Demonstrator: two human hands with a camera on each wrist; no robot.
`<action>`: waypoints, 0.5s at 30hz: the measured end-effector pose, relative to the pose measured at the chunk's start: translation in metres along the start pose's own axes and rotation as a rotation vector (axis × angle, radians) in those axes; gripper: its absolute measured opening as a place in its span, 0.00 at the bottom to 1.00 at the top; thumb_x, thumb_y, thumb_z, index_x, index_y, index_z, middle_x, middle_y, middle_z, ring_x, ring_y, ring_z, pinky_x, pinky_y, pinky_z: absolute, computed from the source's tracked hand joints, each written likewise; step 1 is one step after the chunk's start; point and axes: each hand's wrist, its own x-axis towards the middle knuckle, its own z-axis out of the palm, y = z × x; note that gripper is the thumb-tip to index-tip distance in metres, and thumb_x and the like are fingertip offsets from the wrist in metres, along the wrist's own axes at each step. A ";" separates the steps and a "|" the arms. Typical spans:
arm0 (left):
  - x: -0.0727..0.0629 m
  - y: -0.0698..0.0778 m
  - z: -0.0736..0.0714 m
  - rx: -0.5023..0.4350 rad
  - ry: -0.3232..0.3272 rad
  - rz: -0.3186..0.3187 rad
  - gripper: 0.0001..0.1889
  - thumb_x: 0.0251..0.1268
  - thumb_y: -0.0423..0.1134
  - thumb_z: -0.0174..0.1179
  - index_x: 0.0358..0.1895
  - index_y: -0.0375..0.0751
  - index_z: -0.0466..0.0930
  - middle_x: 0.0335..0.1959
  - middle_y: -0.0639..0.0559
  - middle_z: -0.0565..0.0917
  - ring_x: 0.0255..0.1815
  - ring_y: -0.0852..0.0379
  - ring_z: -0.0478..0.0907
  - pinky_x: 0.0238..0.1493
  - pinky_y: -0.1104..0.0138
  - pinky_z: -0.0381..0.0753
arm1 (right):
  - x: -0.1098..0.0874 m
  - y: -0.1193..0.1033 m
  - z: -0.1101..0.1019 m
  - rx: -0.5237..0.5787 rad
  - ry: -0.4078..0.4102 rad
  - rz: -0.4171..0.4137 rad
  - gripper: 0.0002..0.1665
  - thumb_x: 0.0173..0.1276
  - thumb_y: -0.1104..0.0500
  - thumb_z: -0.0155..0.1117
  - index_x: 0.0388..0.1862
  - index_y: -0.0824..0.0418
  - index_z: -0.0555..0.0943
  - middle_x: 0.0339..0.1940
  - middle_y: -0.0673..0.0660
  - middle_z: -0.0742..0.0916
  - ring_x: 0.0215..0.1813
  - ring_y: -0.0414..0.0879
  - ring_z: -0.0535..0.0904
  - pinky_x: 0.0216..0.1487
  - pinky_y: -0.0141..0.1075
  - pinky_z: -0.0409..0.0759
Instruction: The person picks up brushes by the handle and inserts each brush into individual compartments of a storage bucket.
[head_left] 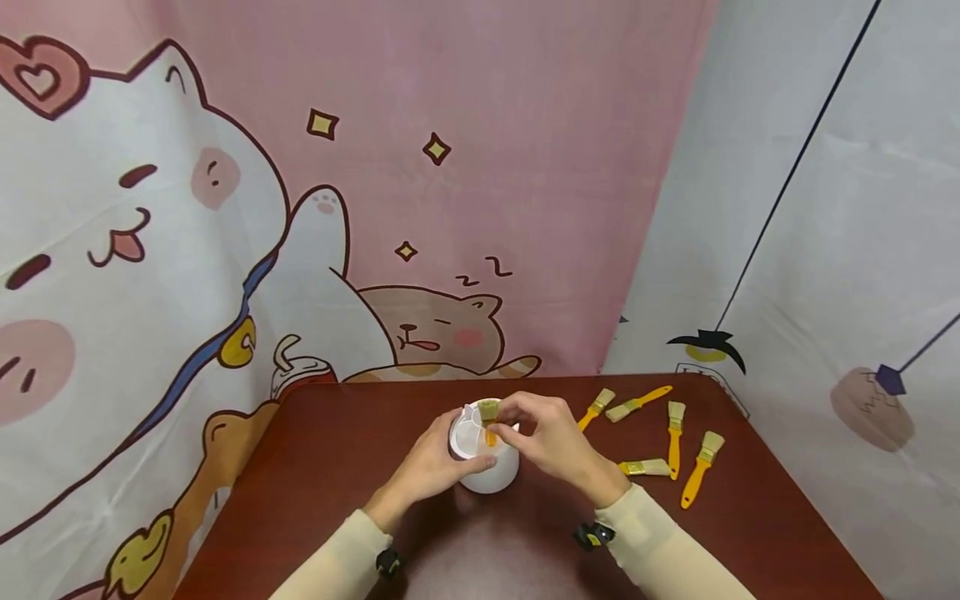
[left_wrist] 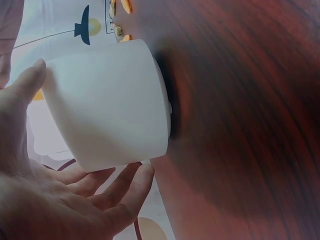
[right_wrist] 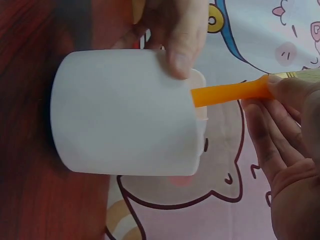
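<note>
A white round holder stands upright on the dark red table, with small pointed pieces rising at its rim. My left hand grips it from the left, thumb at the rim. In the left wrist view, its fingers curve beneath the side of the holder. Above the opening, my right hand pinches a paintbrush, pale bristles up. The right wrist view has the orange handle of that paintbrush pointing into the holder, its lower end hidden behind the wall.
Several more paintbrushes with orange handles lie to the right, among them one brush at the outer side and another brush farther back. Behind the table hangs a printed cartoon curtain.
</note>
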 end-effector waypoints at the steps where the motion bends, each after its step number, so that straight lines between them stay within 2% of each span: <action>1: 0.000 0.000 0.000 0.000 0.004 0.005 0.61 0.63 0.67 0.85 0.89 0.37 0.67 0.77 0.37 0.83 0.69 0.43 0.87 0.70 0.40 0.88 | 0.000 0.001 0.001 0.002 -0.012 0.005 0.17 0.66 0.70 0.89 0.48 0.56 0.92 0.44 0.50 0.97 0.45 0.40 0.96 0.50 0.37 0.96; 8: -0.001 0.000 -0.002 -0.004 0.000 -0.002 0.61 0.62 0.67 0.85 0.90 0.37 0.66 0.80 0.38 0.82 0.72 0.42 0.86 0.72 0.40 0.88 | -0.010 0.009 0.008 -0.026 -0.078 0.012 0.17 0.66 0.71 0.89 0.49 0.58 0.93 0.44 0.51 0.97 0.43 0.39 0.95 0.47 0.40 0.97; 15: 0.001 0.000 -0.003 0.021 0.006 0.031 0.61 0.61 0.66 0.87 0.88 0.35 0.68 0.79 0.38 0.83 0.73 0.41 0.86 0.73 0.40 0.87 | -0.017 0.017 0.018 -0.061 -0.115 -0.003 0.15 0.68 0.69 0.88 0.47 0.56 0.92 0.41 0.50 0.95 0.39 0.36 0.91 0.39 0.36 0.93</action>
